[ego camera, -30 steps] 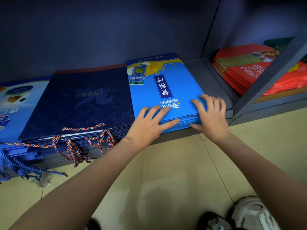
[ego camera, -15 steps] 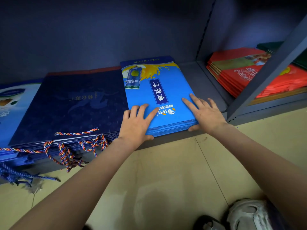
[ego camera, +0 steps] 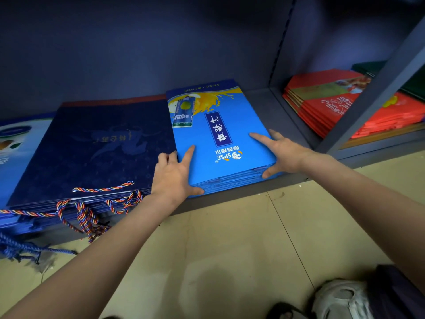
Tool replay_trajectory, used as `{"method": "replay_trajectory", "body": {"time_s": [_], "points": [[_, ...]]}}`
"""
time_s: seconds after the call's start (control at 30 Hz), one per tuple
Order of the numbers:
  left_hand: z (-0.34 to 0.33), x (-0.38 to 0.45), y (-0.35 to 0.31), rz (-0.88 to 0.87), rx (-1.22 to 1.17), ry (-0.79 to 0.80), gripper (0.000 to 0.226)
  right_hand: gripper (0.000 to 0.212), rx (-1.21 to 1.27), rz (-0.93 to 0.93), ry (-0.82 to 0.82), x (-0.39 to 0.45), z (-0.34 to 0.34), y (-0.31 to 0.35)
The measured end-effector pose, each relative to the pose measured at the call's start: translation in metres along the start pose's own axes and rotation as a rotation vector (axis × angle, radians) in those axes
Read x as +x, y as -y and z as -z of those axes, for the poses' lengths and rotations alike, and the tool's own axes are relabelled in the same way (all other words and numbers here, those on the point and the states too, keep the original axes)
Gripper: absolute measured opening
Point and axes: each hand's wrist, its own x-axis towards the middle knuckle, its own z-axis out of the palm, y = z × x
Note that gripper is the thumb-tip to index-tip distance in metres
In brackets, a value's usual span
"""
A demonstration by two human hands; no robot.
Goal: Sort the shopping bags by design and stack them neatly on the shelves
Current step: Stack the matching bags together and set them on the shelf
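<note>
On the shelf (ego camera: pixel 257 189), from the left, we see a pale bag stack (ego camera: pixel 13 143) cut off by the frame, then the navy bag stack (ego camera: pixel 99 148) with twisted cord handles (ego camera: pixel 92 210) spilling over the edge. Next comes our bright blue bag stack (ego camera: pixel 218 134), sitting at the shelf's front right. Our left hand (ego camera: pixel 172 176) presses flat on its near left corner, fingers straight, thumb against the front edge; our right hand (ego camera: pixel 280 153) does the same at the right corner, so neither grip is clenched. We judge these flat paper bags light singly, weighty together, glossy and liable to slide, so squaring from both side edges suits best. The red bag stack (ego camera: pixel 333 104) is partly hidden by the post (ego camera: pixel 377 93); how many bags each stack holds is unclear.
</note>
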Motion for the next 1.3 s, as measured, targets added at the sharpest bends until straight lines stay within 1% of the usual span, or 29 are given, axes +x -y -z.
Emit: {"method": "replay_trajectory", "body": {"time_s": [0.1, 0.3, 0.4, 0.47, 0.57, 0.63, 0.73, 0.8, 0.87, 0.93, 1.0, 1.07, 1.13, 1.17, 1.23, 1.3], "points": [[0.002, 0.0, 0.0, -0.038, -0.024, 0.005, 0.112, 0.119, 0.043, -0.026, 0.002, -0.002, 0.006, -0.001], [0.014, 0.006, 0.001, -0.052, -0.048, 0.131, 0.118, 0.117, 0.025, -0.028, 0.042, -0.004, 0.018, 0.001], [0.024, 0.003, -0.006, -0.026, -0.077, 0.194, 0.117, 0.118, 0.018, -0.026, -0.005, -0.008, 0.01, 0.005], [0.028, -0.004, -0.015, 0.007, -0.1, 0.174, 0.112, 0.118, 0.001, 0.002, -0.057, -0.014, 0.006, 0.007], [0.024, -0.016, -0.03, 0.01, 0.009, 0.074, 0.095, 0.112, 0.014, 0.038, -0.045, -0.018, 0.0, 0.013], [0.018, -0.017, -0.038, 0.039, 0.132, 0.094, 0.086, 0.107, 0.027, 0.025, -0.016, -0.014, 0.0, 0.014], [0.011, -0.004, -0.044, 0.077, 0.289, 0.174, 0.077, 0.106, 0.031, 0.003, 0.027, -0.005, 0.004, 0.013], [0.014, 0.004, -0.044, 0.051, 0.335, 0.204, 0.079, 0.109, 0.018, -0.003, 0.05, -0.002, 0.005, 0.012], [0.022, 0.01, -0.044, 0.036, 0.326, 0.248, 0.09, 0.113, 0.015, -0.014, 0.067, 0.0, 0.005, 0.01], [0.031, 0.012, -0.041, 0.056, 0.278, 0.291, 0.103, 0.117, 0.008, -0.029, 0.093, 0.003, 0.005, 0.012], [0.031, 0.01, -0.04, 0.089, 0.185, 0.307, 0.107, 0.12, 0.001, -0.051, 0.105, 0.004, 0.007, 0.014], [0.025, 0.003, -0.04, 0.12, 0.136, 0.285, 0.104, 0.119, -0.054, -0.029, 0.058, 0.0, 0.008, 0.016], [0.024, -0.005, -0.039, 0.098, 0.219, 0.218, 0.099, 0.112, -0.154, 0.066, -0.033, -0.008, 0.009, 0.016], [0.025, -0.008, -0.038, 0.062, 0.278, 0.161, 0.096, 0.106, -0.177, 0.124, -0.06, -0.014, 0.008, 0.015], [0.027, -0.009, -0.032, -0.086, 0.308, 0.015, 0.082, 0.092, -0.158, 0.186, -0.083, -0.026, 0.009, 0.008], [0.028, -0.004, -0.026, -0.262, 0.229, -0.053, 0.069, 0.075, -0.092, 0.193, -0.142, -0.035, 0.013, -0.001]]}}
